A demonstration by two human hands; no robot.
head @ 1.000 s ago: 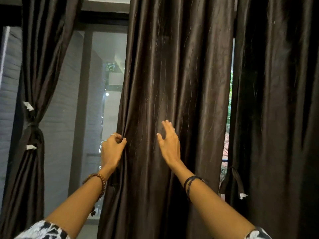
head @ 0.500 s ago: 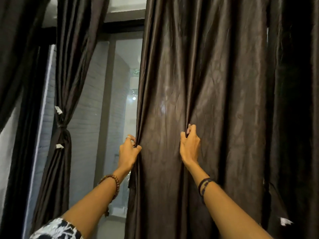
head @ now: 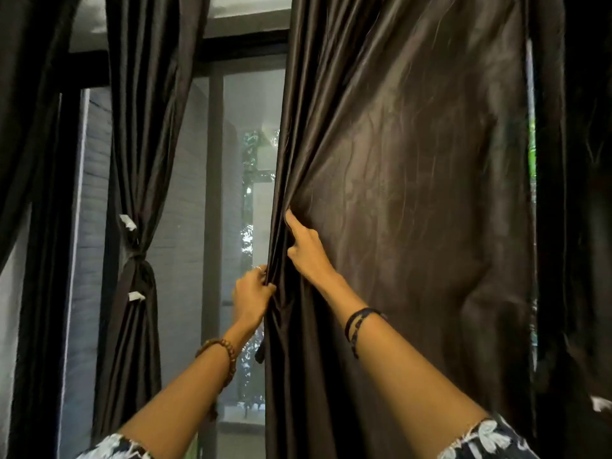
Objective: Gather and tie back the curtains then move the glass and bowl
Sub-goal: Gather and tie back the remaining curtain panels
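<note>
Now the right hand [head: 306, 251] has slid over beside the left hand [head: 251, 298]; both pinch folds of the shiny dark brown curtain [head: 414, 193] near six o'clock. No writing shows.

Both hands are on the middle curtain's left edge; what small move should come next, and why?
Probably reach the right hand further right for another fold and draw it to the left hand. Both grip only the left edge of the middle curtain; most of the panel hangs spread, unlike the tied curtain.
</note>
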